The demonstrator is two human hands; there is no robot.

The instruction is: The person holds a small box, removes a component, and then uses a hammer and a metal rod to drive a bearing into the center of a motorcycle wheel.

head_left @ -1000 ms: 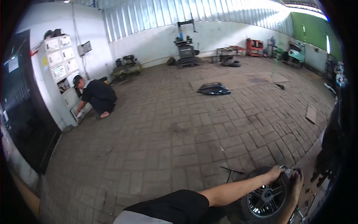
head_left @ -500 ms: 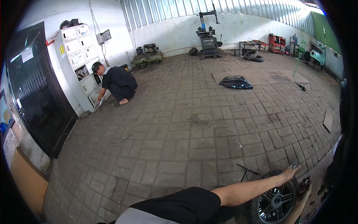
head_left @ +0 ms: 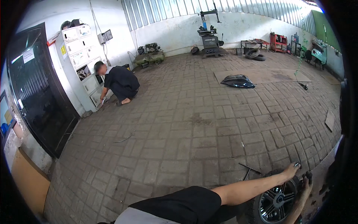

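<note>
A wheel with a black tyre and dark spoked rim (head_left: 278,199) is at the lower right, beside my arms. My left hand (head_left: 291,170) is closed on a small silver object (head_left: 296,164) at the tyre's upper edge. My right hand (head_left: 308,178) is just to its right, darkened and curled; what it grips is too small to make out. A T-handle tool (head_left: 249,168) lies on the paving just left of the tyre.
A crouching person (head_left: 117,84) reaches low at white lockers (head_left: 80,52), right of a black door (head_left: 41,89). A black panel (head_left: 237,81) lies near cardboard (head_left: 279,75). Behind stand a tyre changer (head_left: 209,43), compressor (head_left: 149,56), stacked tyres (head_left: 255,55) and red cart (head_left: 278,43).
The camera's view has swung, shifting the room right and upward in the picture. The crouching person's head has turned toward the lockers. My hands remain by the tyre's upper edge.
</note>
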